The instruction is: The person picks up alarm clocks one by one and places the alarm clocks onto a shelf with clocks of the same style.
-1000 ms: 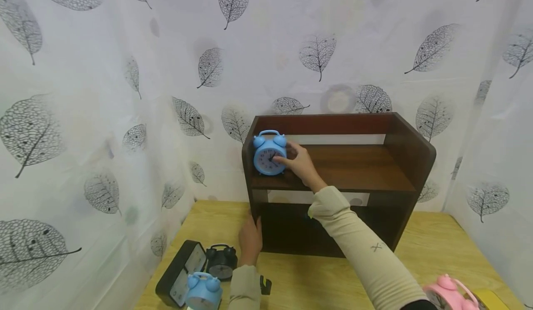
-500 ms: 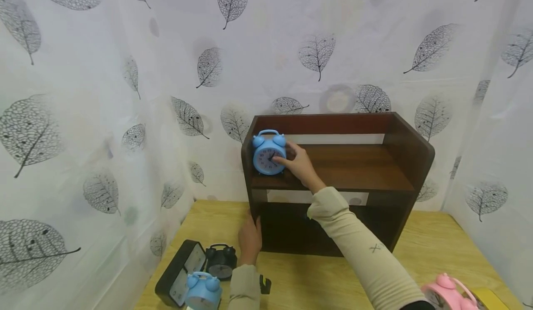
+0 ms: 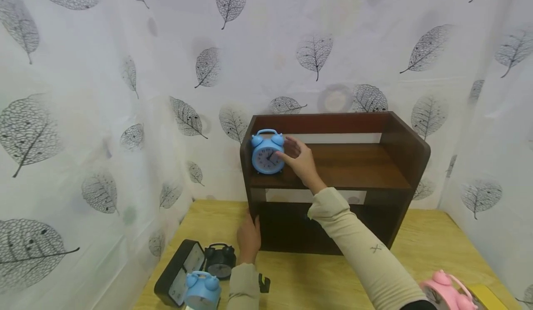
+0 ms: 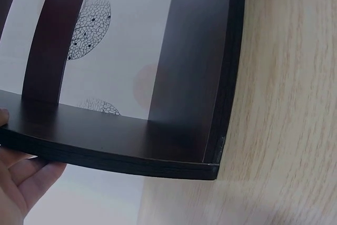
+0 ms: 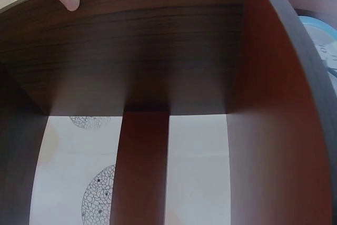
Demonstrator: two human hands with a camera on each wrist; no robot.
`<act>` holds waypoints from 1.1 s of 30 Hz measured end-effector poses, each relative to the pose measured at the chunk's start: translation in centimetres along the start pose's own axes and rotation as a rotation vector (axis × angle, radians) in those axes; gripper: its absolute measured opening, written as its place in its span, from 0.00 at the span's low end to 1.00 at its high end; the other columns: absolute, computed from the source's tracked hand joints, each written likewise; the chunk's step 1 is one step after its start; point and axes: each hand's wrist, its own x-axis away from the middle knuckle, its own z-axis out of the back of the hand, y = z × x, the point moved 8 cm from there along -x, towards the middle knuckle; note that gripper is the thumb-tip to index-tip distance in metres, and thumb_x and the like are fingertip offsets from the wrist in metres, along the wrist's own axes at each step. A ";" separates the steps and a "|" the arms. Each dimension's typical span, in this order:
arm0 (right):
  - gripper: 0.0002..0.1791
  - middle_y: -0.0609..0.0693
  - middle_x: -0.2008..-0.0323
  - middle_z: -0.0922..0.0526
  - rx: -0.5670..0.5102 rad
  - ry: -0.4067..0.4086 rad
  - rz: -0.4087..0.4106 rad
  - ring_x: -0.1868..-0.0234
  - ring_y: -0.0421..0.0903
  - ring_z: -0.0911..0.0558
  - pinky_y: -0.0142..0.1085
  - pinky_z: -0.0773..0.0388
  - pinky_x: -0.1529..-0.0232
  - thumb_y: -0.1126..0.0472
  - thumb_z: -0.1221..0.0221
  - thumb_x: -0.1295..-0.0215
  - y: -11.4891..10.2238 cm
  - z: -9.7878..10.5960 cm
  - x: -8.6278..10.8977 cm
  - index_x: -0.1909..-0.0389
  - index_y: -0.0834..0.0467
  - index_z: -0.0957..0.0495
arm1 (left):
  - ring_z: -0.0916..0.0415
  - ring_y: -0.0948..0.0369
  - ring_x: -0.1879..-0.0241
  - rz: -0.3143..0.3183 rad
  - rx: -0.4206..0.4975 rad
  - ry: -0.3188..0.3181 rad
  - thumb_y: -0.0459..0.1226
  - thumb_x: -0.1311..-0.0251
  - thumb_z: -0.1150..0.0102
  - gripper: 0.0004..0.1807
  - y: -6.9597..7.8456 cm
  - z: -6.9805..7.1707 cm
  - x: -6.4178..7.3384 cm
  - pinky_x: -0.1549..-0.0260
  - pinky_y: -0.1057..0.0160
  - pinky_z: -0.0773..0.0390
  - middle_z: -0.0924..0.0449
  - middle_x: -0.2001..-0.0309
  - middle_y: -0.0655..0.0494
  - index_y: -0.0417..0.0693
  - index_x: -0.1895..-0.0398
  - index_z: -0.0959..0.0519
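Observation:
A blue twin-bell alarm clock [image 3: 264,159] stands upright at the left end of the upper board of a dark brown desk shelf [image 3: 354,164]. At the clock's right side is my right hand [image 3: 303,163], its thumb by the dial's edge and its fingers spread apart from the casing. My left hand [image 3: 249,238] grips the shelf's left side panel low down; in the left wrist view the thumb lies inside the panel [image 4: 100,135] and the fingers outside. The right wrist view catches part of the clock's rim [image 5: 321,27] and the left hand's thumb.
On the wooden table [image 3: 304,273], front left, are a black box-shaped clock [image 3: 179,273], a black alarm clock [image 3: 220,260] and another blue alarm clock [image 3: 202,291]. A pink alarm clock [image 3: 445,291] and a yellow object [image 3: 487,297] sit front right.
My right hand's fingers have loosened and spread away from the clock, and the thumb has shifted to the dial's edge. The clock and left hand stay in place; the view shifts slightly.

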 end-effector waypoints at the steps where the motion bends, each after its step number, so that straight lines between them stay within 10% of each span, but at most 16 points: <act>1: 0.34 0.62 0.37 0.29 -0.011 0.014 0.014 0.35 0.54 0.30 0.45 0.33 0.36 0.61 0.36 0.42 -0.1 0.3 0.1 0.36 0.64 0.36 | 0.22 0.46 0.79 -0.003 -0.001 0.001 0.37 0.37 0.45 0.18 0.0 0.0 0.0 0.81 0.52 0.27 0.20 0.75 0.38 0.32 0.48 0.27; 18: 0.33 0.58 0.36 0.30 0.034 0.095 0.184 0.34 0.49 0.31 0.35 0.34 0.37 0.68 0.35 0.45 -4.4 6.4 8.5 0.37 0.60 0.35 | 0.23 0.47 0.80 -0.047 -0.029 0.042 0.37 0.37 0.45 0.17 -0.2 0.9 -0.3 0.83 0.53 0.27 0.22 0.77 0.40 0.31 0.52 0.27; 25: 0.35 0.57 0.38 0.28 0.133 0.165 0.268 0.38 0.32 0.29 0.24 0.34 0.40 0.74 0.35 0.49 -6.1 9.2 12.6 0.38 0.60 0.34 | 0.23 0.46 0.80 -0.039 -0.024 0.024 0.37 0.36 0.46 0.17 -0.1 0.5 -0.4 0.83 0.52 0.28 0.22 0.77 0.39 0.32 0.51 0.27; 33: 0.41 0.45 0.40 0.26 0.287 0.248 0.317 0.38 0.35 0.29 0.22 0.33 0.41 0.83 0.35 0.58 -5.8 13.4 18.4 0.38 0.64 0.35 | 0.22 0.45 0.79 -0.001 -0.007 -0.016 0.37 0.36 0.46 0.17 0.0 -0.1 -0.1 0.82 0.52 0.28 0.21 0.76 0.38 0.31 0.51 0.27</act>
